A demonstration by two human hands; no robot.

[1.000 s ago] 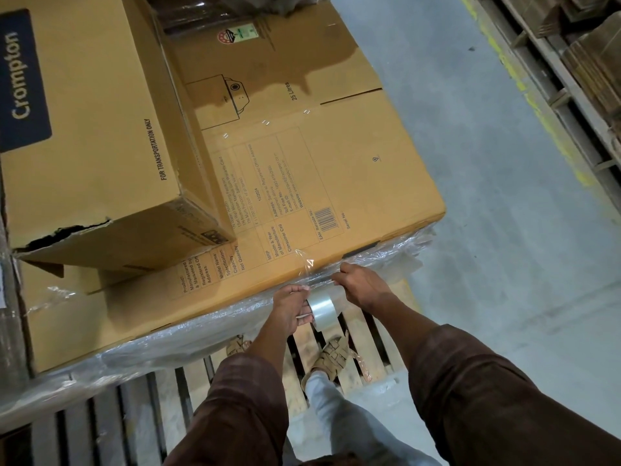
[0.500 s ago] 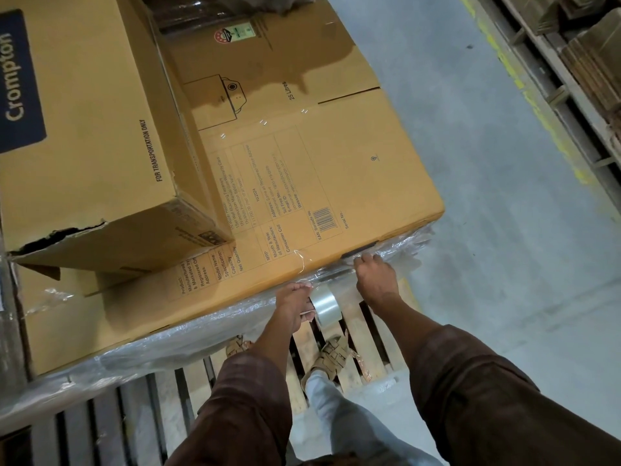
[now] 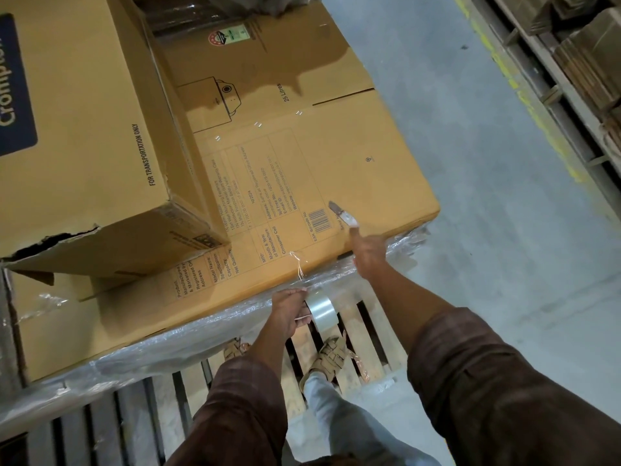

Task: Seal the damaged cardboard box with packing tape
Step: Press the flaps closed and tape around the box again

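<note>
Since the frame half a second back, your right hand (image 3: 368, 253) has left the box's near edge and come up over its top face, now holding a small knife (image 3: 341, 213), blade pointing away across the cardboard. Judged from that, the strip is laid and you are about to cut it from the roll.

The large cardboard box (image 3: 336, 156) lies flat on the wooden pallet (image 3: 361, 334), its near side under clear plastic wrap (image 3: 168, 341). A strip of clear tape (image 3: 297, 265) runs from the top face over the near edge down to the tape roll (image 3: 319, 309), which your left hand (image 3: 289, 311) grips just below that edge. The right hand's grip is closed around the knife handle.

A second box (image 3: 84, 129) sits on the left part of the large one, its near corner torn open (image 3: 50, 240); that damage is not yet taped.

Edges: the large box's right corner overhangs bare concrete floor (image 3: 487, 230), with open room there. Your sandalled foot (image 3: 331, 358) stands on the pallet slats directly below the roll; mind the gaps. Racking (image 3: 571, 79) is well apart on the right.
</note>
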